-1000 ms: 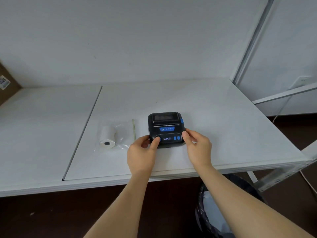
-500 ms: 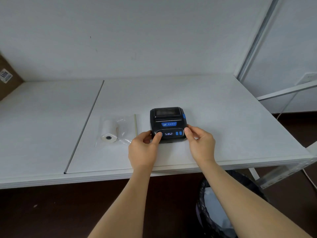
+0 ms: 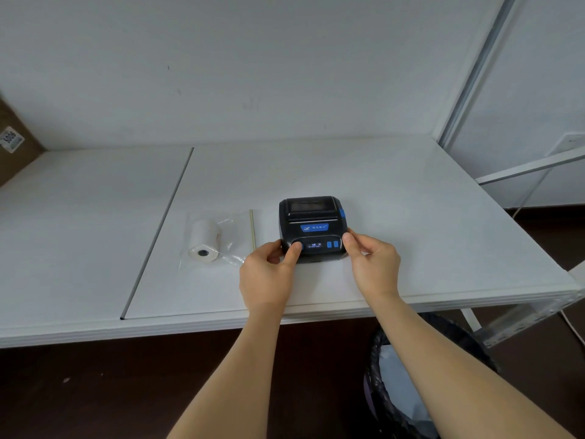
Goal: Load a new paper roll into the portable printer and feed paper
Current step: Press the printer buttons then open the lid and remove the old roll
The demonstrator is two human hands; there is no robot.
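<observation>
Both hands are closing on the front end of the printer (image 3: 311,228). Left hand (image 3: 269,278) is resting on the worktop (image 3: 411,217) at the printer's front left corner, its grip pressed around that corner: the thumb (image 3: 294,250) is lying on the left end of the control panel, over or just beside a blue button, and the index finger is curling against the left side. Whether the thumb is actually pressing the button cannot be told. Right hand (image 3: 375,269) is meeting the front right corner, its grip pinching that corner with the thumb tip against the edge and the other fingers curled behind; how firmly it is holding cannot be told.

Printer is sitting flat on the worktop, near the front edge and roughly midway along the right-hand panel. Its lid is lying shut, the small display (image 3: 314,245) is glowing, and two blue buttons (image 3: 332,244) are showing at the right of the panel.

Paper roll (image 3: 205,240) is lying on its side inside a clear plastic bag (image 3: 232,236), left of the printer and apart from it, core end facing the front edge. Neither hand is touching it.

Bin (image 3: 421,384) lined with a dark bag is standing on the floor below the front edge, under the right forearm.
</observation>
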